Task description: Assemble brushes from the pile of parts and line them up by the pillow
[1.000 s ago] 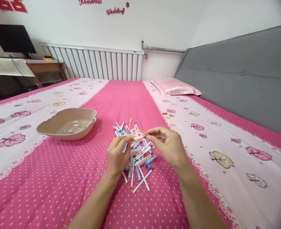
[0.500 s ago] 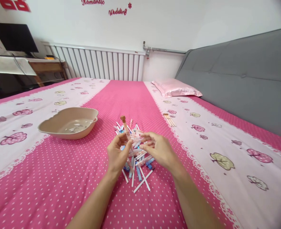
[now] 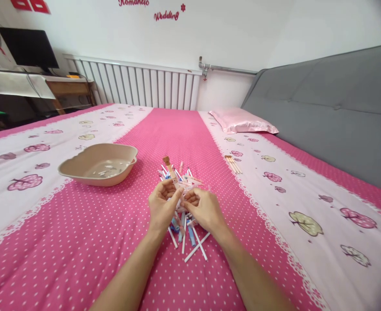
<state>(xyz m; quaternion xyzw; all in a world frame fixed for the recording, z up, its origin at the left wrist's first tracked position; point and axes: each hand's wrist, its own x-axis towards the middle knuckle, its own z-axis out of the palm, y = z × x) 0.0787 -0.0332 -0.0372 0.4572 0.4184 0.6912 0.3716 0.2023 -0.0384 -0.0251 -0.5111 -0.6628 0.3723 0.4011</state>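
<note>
My left hand [image 3: 164,207] is closed around a slim, pale pen with a brown figure-shaped topper [image 3: 166,160], which points up and away from me. Close beside it, my right hand [image 3: 203,209] is pinched at the pen's lower end, its fingertips near my left thumb. What lies between those fingertips is hidden. Under and around both hands spreads a heap of pen parts: white sticks [image 3: 197,248], some with dark tips, blue pieces [image 3: 192,236] and clear-pink printed tubes.
A beige plastic basin [image 3: 80,175] with small white pieces inside stands to the left. Several brown-topped pens [image 3: 233,165] lie side by side at right. Behind are a pink pillow [image 3: 242,121], a white radiator [image 3: 138,84] and a grey headboard [image 3: 333,95].
My right hand has moved left and its fingers have closed in at the pen's lower end, beside my left hand. The left hand still holds the pen. The view has shifted slightly.
</note>
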